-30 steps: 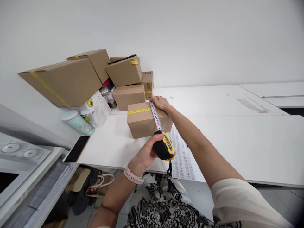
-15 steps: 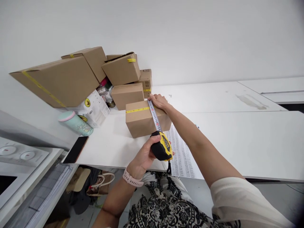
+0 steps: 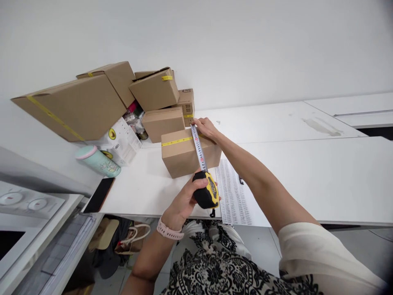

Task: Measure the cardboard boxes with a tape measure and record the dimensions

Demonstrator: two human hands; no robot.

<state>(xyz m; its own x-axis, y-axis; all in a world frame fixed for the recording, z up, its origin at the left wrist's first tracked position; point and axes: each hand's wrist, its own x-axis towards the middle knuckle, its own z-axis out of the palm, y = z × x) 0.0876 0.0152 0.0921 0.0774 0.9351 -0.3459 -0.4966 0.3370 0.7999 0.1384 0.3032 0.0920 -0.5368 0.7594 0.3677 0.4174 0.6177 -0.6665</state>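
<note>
In front of me a cardboard box with a strip of yellow tape lies on the white table. My left hand is wrapped round the black and yellow case of a tape measure, just in front of the box. Its metal blade runs out over the top of the box towards the far edge. There my right hand pinches the blade's end, fingers closed. Part of the box's right side is behind my right forearm. A printed sheet lies under that forearm.
Several cardboard boxes are stacked at the back left against the wall. A mint-green tumbler lies tilted by a white carton. A black flat object sits at the table's left edge. A small dark item is on the sheet.
My left hand and the tape measure case have shifted slightly left. The view has turned a little, and a small dark item on the sheet shows more fully. Both hands keep their hold.
</note>
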